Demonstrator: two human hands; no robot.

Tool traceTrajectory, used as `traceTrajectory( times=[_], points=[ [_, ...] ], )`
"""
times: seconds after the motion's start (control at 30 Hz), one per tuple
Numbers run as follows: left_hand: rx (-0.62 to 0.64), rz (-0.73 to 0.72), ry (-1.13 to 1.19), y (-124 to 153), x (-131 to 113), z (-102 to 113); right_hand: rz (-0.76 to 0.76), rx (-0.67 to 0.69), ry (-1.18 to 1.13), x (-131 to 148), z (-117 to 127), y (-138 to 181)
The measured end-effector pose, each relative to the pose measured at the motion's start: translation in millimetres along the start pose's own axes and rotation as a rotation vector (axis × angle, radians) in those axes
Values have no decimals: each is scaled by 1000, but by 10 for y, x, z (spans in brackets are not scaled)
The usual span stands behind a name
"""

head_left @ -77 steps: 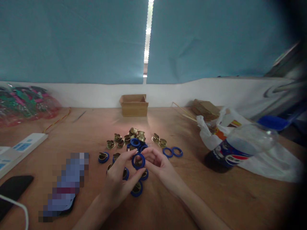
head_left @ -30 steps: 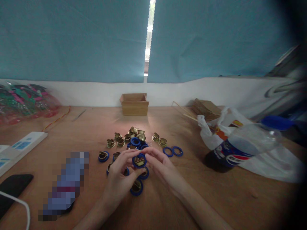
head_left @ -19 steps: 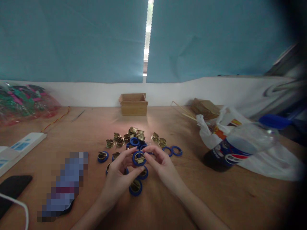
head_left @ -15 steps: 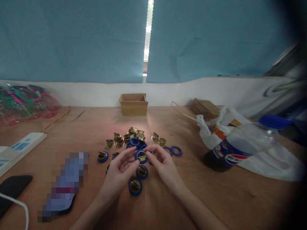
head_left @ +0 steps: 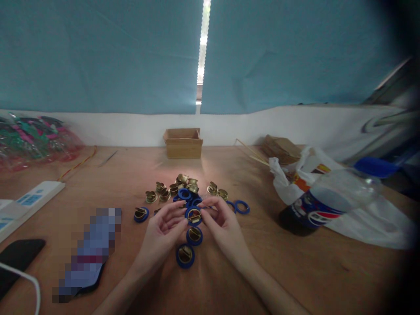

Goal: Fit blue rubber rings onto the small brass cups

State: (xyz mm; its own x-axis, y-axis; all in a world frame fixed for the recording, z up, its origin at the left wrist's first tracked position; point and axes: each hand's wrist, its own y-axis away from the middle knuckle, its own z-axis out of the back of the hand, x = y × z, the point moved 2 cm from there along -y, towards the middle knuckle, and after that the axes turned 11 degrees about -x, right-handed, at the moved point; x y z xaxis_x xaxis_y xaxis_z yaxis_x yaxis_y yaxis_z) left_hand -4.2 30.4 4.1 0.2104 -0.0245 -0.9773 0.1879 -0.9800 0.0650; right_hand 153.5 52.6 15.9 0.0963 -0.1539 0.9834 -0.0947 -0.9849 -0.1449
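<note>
Between my two hands is a blue ring with a brass round insert [head_left: 193, 216], its crossbar facing up. My right hand [head_left: 226, 227] pinches its right edge with thumb and index finger. My left hand [head_left: 162, 232] is closed against its left edge, thumb and fingertips touching the rim. Just below lie two similar blue-ringed brass pieces [head_left: 185, 256], and another blue-ringed brass piece [head_left: 141, 214] sits left of my left hand. Beyond my fingers are several loose brass inserts [head_left: 182, 179] and a heap of blue rings [head_left: 184, 194]. Part of the heap is hidden by my hands.
A small cardboard box [head_left: 184, 148] stands at the back. To the right, a cola bottle [head_left: 315, 210] lies tilted on a white plastic bag [head_left: 370, 227]. A blurred-out phone-like object [head_left: 90, 251], a power strip [head_left: 36, 199] and a black object with a white cable [head_left: 19, 262] are left.
The held piece has turned slightly, so its crossbar now slants. My left fingers have shifted a little at its edge; the other pieces stay where they were.
</note>
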Motion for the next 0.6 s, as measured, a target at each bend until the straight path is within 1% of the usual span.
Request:
traceTrajectory(
  times=[0.1, 0.3, 0.47, 0.6],
  points=[
    [-15, -16, -4, -6, 8, 2, 1, 6, 11, 0, -9, 5],
    [-61, -23, 27, -13, -18, 9, -118, 112, -7, -6, -35, 29],
    [-51, 8, 72, -7, -38, 10, -115, 171, -15, 10, -25, 57],
    [-57, 46, 94, -19, -54, 20, -108, 192, -37, 19, -36, 85]
  ],
)
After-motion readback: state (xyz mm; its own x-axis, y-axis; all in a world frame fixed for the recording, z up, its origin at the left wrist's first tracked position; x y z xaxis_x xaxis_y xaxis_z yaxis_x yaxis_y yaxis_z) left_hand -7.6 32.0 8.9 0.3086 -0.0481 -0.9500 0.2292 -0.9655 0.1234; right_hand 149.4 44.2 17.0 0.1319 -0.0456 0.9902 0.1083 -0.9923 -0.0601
